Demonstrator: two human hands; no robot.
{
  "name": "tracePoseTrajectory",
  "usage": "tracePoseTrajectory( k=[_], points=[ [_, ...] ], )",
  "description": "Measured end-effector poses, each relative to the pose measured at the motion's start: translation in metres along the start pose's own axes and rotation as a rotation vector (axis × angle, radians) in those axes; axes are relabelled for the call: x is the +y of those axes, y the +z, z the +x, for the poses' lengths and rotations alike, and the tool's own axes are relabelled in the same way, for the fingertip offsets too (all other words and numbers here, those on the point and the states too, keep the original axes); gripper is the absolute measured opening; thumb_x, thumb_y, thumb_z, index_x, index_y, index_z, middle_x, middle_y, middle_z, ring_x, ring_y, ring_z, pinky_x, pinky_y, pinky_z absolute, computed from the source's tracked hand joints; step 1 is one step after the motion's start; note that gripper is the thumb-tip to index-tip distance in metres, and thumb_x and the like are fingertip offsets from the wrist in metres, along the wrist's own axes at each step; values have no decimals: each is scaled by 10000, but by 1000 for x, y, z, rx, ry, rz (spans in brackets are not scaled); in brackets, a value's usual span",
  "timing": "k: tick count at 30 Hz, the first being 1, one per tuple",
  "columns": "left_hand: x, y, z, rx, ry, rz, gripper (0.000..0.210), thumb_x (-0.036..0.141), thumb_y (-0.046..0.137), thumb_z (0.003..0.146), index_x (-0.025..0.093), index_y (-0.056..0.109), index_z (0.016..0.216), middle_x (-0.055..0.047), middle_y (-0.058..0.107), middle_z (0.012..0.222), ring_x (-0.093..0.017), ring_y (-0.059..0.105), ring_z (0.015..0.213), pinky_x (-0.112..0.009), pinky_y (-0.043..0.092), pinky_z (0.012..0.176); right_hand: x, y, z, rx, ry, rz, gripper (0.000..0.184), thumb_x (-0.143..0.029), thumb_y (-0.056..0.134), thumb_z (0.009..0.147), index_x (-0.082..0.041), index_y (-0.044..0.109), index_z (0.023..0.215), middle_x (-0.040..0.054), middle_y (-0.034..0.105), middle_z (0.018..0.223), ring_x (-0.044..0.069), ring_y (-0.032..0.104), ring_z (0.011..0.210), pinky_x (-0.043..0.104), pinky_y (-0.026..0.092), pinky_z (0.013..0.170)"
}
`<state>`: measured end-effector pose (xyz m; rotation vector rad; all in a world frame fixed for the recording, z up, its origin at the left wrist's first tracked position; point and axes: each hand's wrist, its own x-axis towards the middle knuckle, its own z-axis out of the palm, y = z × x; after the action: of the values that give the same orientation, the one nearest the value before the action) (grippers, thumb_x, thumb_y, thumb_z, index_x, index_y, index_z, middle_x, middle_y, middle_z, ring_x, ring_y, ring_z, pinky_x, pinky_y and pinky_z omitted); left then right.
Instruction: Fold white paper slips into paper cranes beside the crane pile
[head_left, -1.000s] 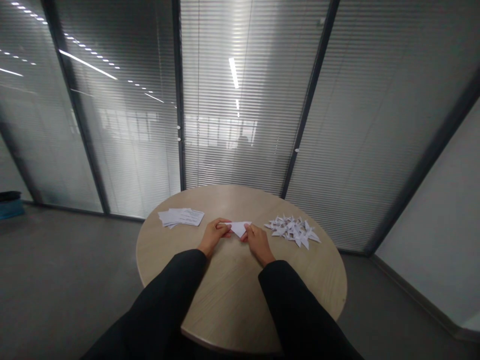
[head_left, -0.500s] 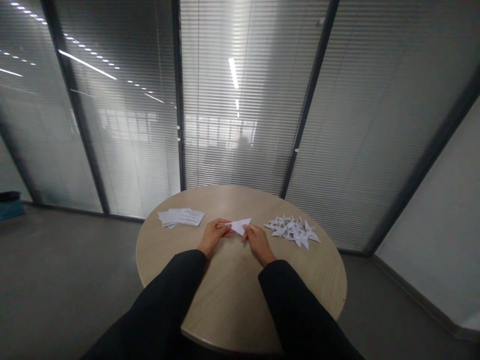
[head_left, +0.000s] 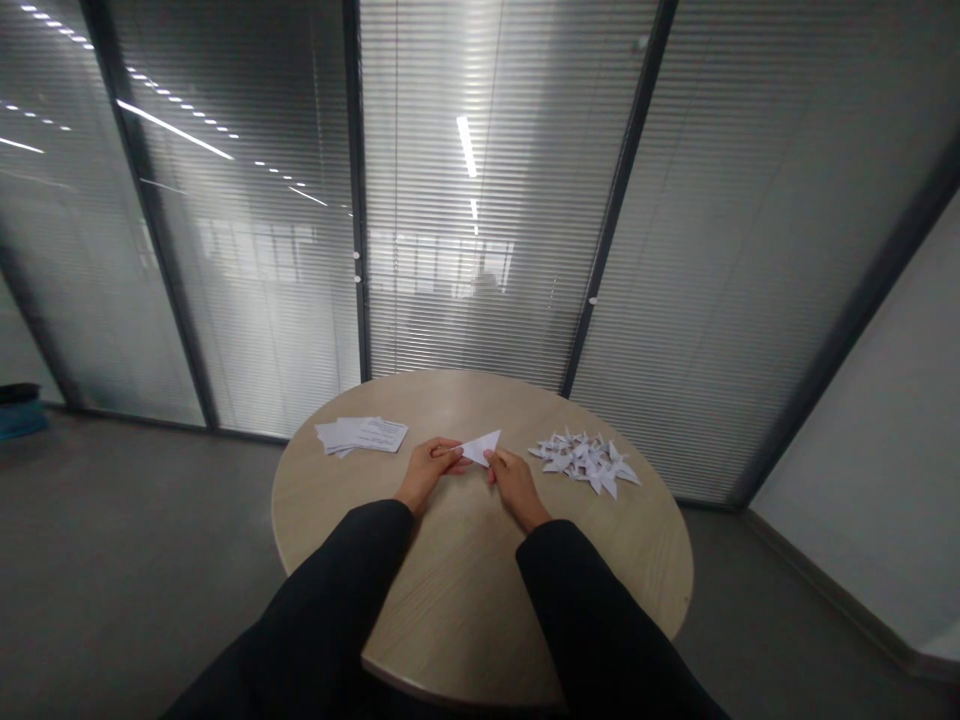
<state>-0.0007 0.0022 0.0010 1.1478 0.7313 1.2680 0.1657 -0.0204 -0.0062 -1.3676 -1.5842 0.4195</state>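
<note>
A small white folded paper (head_left: 480,449), roughly triangular, is held between my two hands above the middle of the round table. My left hand (head_left: 430,470) pinches its left corner between thumb and fingers. On the other side, my right hand (head_left: 514,482) grips the lower right part, thumb on top. The fingertips under the paper are partly hidden. To the right of my right hand lies a pile of pointed folded paper pieces (head_left: 585,460). Left of my left hand rests a loose stack of white paper sheets (head_left: 362,435), some with printed lines.
The round wooden table (head_left: 465,620) stands close to a glass partition with blinds (head_left: 480,330) and dark frames. A white wall (head_left: 885,450) rises at the right. On the floor at far left sits a blue container with a dark rim (head_left: 21,418).
The folded paper has tilted slightly, its upper right tip a little higher and further left. Both hands hold nearly the same place.
</note>
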Motion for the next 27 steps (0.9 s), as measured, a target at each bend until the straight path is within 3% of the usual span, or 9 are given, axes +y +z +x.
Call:
tracePoseTrajectory(
  k=[2,8,15,27],
  points=[
    [0,0,0,9,-5,-1,190,186,751,680,98,647,812,-90,719,741,-193,697,741,-291,562,700,1,1,0,-1,-2,15,466,-485,399,860,-209,455,489,-5,526,471,125,493,496,253,395,578],
    [1,-2,2,45,0,-31,176,166,742,689,94,640,813,-81,716,720,-168,693,696,-271,560,691,5,11,0,-152,67,362,479,-624,441,798,-178,572,683,27,623,595,146,577,553,251,454,553],
    [2,-1,0,30,-5,-54,187,201,743,695,96,639,809,-91,715,732,-186,698,738,-295,563,717,7,6,2,-26,37,90,397,-493,405,855,-191,574,660,-28,522,438,129,526,468,244,390,542],
    [1,-5,2,124,16,-43,211,256,721,715,111,614,826,-112,705,814,-181,689,766,-284,554,702,18,14,5,-29,98,358,441,-595,460,799,-180,571,701,-71,420,367,124,482,366,245,430,466]
  ],
)
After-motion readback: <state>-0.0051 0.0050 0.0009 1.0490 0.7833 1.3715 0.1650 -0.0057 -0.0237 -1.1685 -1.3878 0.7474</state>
